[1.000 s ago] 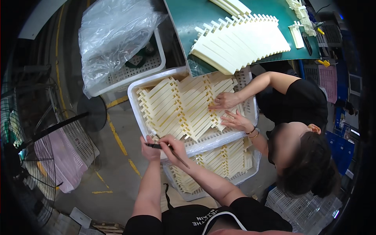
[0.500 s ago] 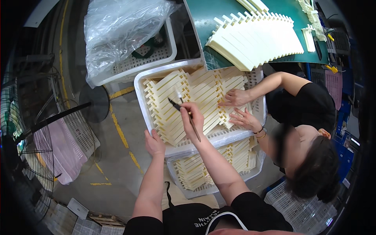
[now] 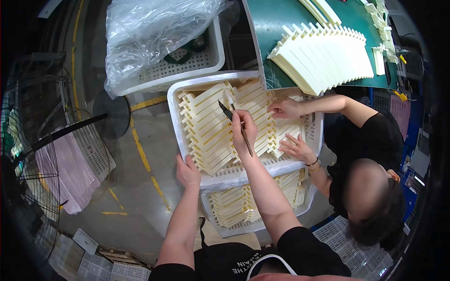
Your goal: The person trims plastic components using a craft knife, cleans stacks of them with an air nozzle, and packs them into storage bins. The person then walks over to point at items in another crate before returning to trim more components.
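My right hand [image 3: 245,129] is closed round a slim dark craft knife [image 3: 225,110], its pointed end out over the parts and a brown shaft trailing back along my wrist. A thin stick with a fluffy white tip [image 3: 228,97] also sticks out of that hand. Below lie rows of cream slatted plastic parts [image 3: 206,117] with toothed edges, inside a white crate [image 3: 174,124]. My left hand [image 3: 189,172] grips the crate's near left corner, thumb apart from the fingers. A co-worker's hands [image 3: 288,108] are over the parts at the crate's right side.
A second crate [image 3: 260,227] of similar parts sits below the first. At the far right, a green table [image 3: 276,28] bears a fan of cream slats [image 3: 323,56]. Plastic sheeting [image 3: 154,33] covers a white bin [image 3: 213,70]. A black fan stand [image 3: 110,114] is on the left.
The view has shifted slightly. My right hand keeps the knife over the parts. The co-worker's far hand has lifted its fingers off the parts and curled them; the near hand stays close to them.
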A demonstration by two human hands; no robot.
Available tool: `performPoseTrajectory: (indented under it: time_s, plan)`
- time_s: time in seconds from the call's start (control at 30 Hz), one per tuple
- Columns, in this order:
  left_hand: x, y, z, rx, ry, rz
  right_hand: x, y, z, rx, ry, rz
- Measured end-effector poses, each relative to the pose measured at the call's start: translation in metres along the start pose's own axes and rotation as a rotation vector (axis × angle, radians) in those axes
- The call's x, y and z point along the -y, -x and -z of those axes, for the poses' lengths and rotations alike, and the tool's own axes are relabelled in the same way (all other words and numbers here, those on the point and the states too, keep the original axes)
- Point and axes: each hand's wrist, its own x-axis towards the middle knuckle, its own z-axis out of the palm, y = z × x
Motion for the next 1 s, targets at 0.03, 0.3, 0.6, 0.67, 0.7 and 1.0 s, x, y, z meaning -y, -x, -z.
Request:
performPoseTrajectory:
  time_s: [0.03,0.3,0.6,0.67,0.7,1.0]
  plan:
    - [0.000,0.000,0.000,-0.004,0.000,0.003,-0.001,-0.001,-0.002,0.003,0.000,0.001]
    - [-0.002,0.001,0.000,-0.012,0.031,-0.005,-0.003,-0.013,-0.010,-0.031,0.129,0.086]
    - [-0.006,0.002,0.001,-0.014,0.020,-0.020,-0.007,-0.023,-0.006,-0.030,-0.153,-0.203]
    - [-0.004,0.001,0.001,-0.032,0.017,-0.023,-0.001,-0.027,0.003,0.009,-0.339,-0.356]
    - [-0.004,0.001,0.001,-0.032,0.016,-0.024,0.004,-0.025,0.005,0.020,-0.447,-0.381]
    - [-0.005,0.001,0.000,-0.050,0.013,-0.030,0.012,0.002,-0.003,0.015,-0.066,-0.026]
